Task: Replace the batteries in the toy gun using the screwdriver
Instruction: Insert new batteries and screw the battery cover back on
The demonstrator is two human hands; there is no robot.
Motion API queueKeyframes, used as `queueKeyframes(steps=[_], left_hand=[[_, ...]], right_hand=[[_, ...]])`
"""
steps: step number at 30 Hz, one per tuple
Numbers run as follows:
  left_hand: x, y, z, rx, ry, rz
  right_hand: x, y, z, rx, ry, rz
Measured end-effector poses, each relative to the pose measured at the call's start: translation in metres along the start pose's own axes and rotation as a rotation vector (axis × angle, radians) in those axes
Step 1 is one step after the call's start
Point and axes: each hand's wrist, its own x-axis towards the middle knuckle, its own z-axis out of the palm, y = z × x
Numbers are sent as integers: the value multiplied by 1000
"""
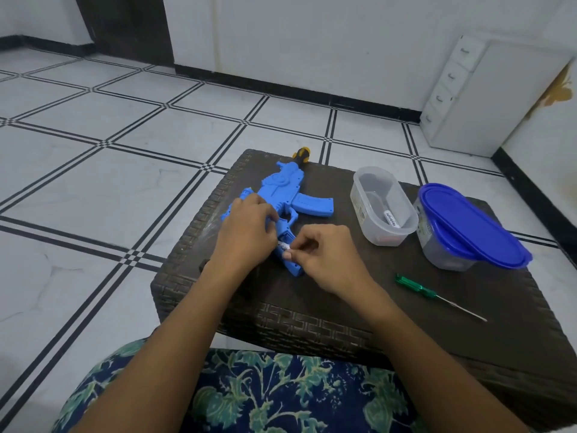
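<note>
Standing on white floor tiles [93,189], a dark table [515,323] bears the toy gun [290,185].

toy gun [287,185] – left on table [343,292] | open tub [359,207], lidded tub [468,226] – right of it | screwdriver [431,293] before the tubs

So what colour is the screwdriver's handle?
Green, translucent-looking; the screwdriver lies on the dark table, seen in the head view.
</note>
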Motion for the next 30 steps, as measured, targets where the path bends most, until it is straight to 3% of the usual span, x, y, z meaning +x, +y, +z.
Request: queueKeyframes(steps=[5,7,10,16,21,26,30], left_hand=[[1,2,0,33,-1,-14],[1,1,-1,35,-8,-13],[0,1,-1,32,-10,-13],[0,7,-3,65,-27,-51],[1,10,-2,31,-27,-79],[1,6,0,-15,-10,-76],[1,9,-1,-8,-8,-81]], right_hand=[[3,3,-3,-144,-132,-87],[6,8,-9,-187,-79,-109],[10,17,-20,-197,7,-88],[13,16,-7,-110,-93,25],[22,13,7,-366,45,51],[22,9,16,-388,107,8],[24,13,-7,-202,165,16]])
